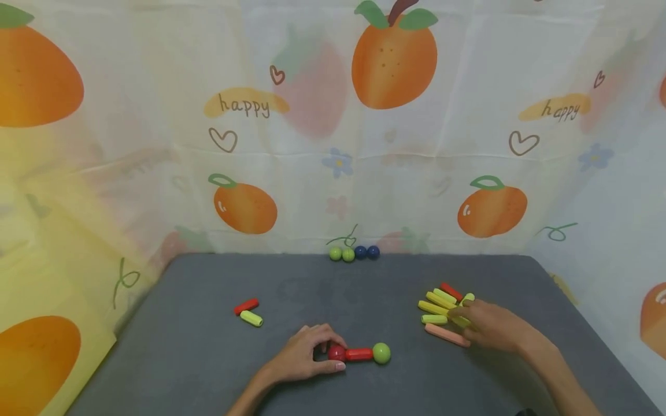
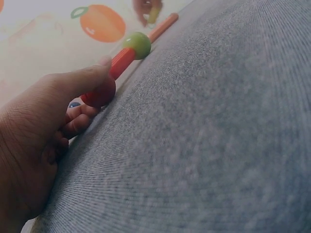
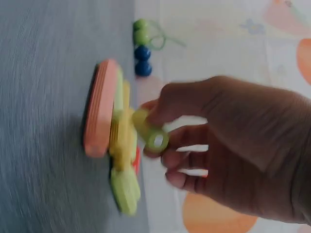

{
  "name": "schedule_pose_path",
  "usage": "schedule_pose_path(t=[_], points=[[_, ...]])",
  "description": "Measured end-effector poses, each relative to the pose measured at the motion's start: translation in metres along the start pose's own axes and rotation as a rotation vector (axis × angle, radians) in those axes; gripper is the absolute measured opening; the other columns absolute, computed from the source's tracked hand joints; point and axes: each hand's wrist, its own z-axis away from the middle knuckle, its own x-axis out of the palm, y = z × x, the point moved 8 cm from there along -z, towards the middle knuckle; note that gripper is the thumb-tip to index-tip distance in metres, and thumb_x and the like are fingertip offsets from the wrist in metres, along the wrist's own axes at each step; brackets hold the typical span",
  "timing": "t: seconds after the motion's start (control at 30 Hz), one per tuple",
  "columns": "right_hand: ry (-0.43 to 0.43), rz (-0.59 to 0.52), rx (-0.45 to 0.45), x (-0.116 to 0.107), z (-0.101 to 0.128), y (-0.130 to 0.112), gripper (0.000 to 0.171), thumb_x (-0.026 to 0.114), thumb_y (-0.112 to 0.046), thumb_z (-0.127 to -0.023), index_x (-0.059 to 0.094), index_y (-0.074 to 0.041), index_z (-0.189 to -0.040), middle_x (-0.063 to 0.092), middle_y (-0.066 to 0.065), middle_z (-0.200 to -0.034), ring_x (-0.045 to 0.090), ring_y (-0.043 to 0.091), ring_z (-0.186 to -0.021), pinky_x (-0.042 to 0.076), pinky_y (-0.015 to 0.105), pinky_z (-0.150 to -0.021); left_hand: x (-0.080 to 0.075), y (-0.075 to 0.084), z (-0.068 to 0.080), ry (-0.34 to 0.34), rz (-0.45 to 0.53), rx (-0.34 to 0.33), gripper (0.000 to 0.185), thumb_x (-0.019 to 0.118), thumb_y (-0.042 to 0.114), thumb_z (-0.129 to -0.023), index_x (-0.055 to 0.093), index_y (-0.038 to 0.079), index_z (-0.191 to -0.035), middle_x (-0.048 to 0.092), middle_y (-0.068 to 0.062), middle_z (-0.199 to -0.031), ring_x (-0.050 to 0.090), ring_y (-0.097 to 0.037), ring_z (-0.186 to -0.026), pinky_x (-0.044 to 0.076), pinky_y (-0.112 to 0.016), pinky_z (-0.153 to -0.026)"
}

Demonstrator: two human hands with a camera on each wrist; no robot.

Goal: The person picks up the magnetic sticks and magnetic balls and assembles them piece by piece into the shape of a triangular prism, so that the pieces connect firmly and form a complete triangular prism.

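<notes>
On the grey mat (image 1: 208, 370), your right hand (image 1: 494, 326) pinches a yellow-green stick (image 3: 150, 131) from the stick pile (image 1: 442, 309), while your left hand (image 1: 302, 358) curls round the red ball (image 1: 336, 352), steadying its stick-and-ball chain.

A red ball (image 1: 336, 352), a red rod (image 1: 359, 354) and a green ball (image 1: 381, 353) are seen on the grey tabletop (image 1: 208, 358). At two o'clock, yellow, lime, red and salmon-pink sticks (image 1: 442, 309) are piled. The backdrop cloth (image 1: 333, 127) is printed with oranges, hearts and "happy".
</notes>
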Motion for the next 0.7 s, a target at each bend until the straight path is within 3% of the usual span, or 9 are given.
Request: schedule_pose_path(t=[0.1, 0.2, 0.33, 0.4, 0.57, 0.7], points=[[0.110, -0.133, -0.033, -0.004, -0.008, -0.022, 0.020, 0.069, -0.016, -0.098, 0.071, -0.011, -0.117, 0.055, -0.010, -0.073, 0.042, -0.002, -0.065, 0.037, 0.022, -0.061, -0.002, 0.000, 0.000, 0.010, -0.003, 0.001, 0.026, 0.075, 0.050, -0.094, 0.072, 0.039, -0.117, 0.061, 0.016, -0.098, 0.048, 0.004, -0.083, 0.035, -0.024, -0.079], [0.200, -0.346, -0.042, 0.001, -0.023, -0.043, 0.027, 0.074, -0.021, -0.097, 0.065, -0.005, -0.117, 0.051, -0.009, -0.068, 0.044, -0.002, -0.060, 0.040, 0.022, -0.059, -0.003, 0.000, 0.001, 0.013, -0.011, 0.001, 0.026, 0.075, 0.049, -0.094, 0.072, 0.039, -0.118, 0.062, 0.016, -0.098, 0.048, 0.004, -0.083, 0.035, -0.024, -0.079], [0.172, -0.694, 0.025, 0.024, -0.047, -0.062, 0.037, 0.075, -0.014, -0.095, 0.055, 0.003, -0.120, 0.060, 0.000, -0.071, 0.054, 0.006, -0.063, 0.047, 0.026, -0.060, -0.003, -0.001, 0.001, 0.003, -0.023, -0.003, 0.026, 0.074, 0.050, -0.095, 0.072, 0.038, -0.118, 0.062, 0.016, -0.098, 0.048, 0.004, -0.083, 0.035, -0.023, -0.079], [0.147, -0.800, 0.073, 0.037, -0.058, -0.069, 0.039, 0.075, -0.014, -0.094, 0.053, 0.004, -0.120, 0.065, 0.006, -0.071, 0.059, 0.011, -0.064, 0.050, 0.028, -0.061, -0.002, -0.002, 0.001, -0.003, -0.027, -0.008, 0.027, 0.073, 0.051, -0.095, 0.072, 0.038, -0.119, 0.062, 0.015, -0.099, 0.048, 0.004, -0.083, 0.035, -0.023, -0.080], [0.155, -0.789, 0.116, 0.051, -0.072, -0.082, 0.039, 0.077, -0.015, -0.092, 0.054, 0.002, -0.118, 0.067, 0.012, -0.070, 0.061, 0.016, -0.064, 0.050, 0.030, -0.060, -0.001, -0.001, 0.000, -0.011, -0.027, -0.022, 0.027, 0.074, 0.052, -0.095, 0.072, 0.038, -0.118, 0.064, 0.015, -0.102, 0.049, 0.003, -0.084, 0.036, -0.024, -0.081], [0.156, -0.736, 0.114, 0.055, -0.075, -0.084, 0.036, 0.077, -0.014, -0.092, 0.055, 0.000, -0.117, 0.065, 0.009, -0.069, 0.059, 0.015, -0.062, 0.048, 0.029, -0.059, 0.000, 0.000, -0.001, -0.018, -0.017, -0.025, 0.027, 0.072, 0.052, -0.096, 0.072, 0.037, -0.119, 0.063, 0.015, -0.100, 0.049, 0.004, -0.083, 0.035, -0.024, -0.080]])
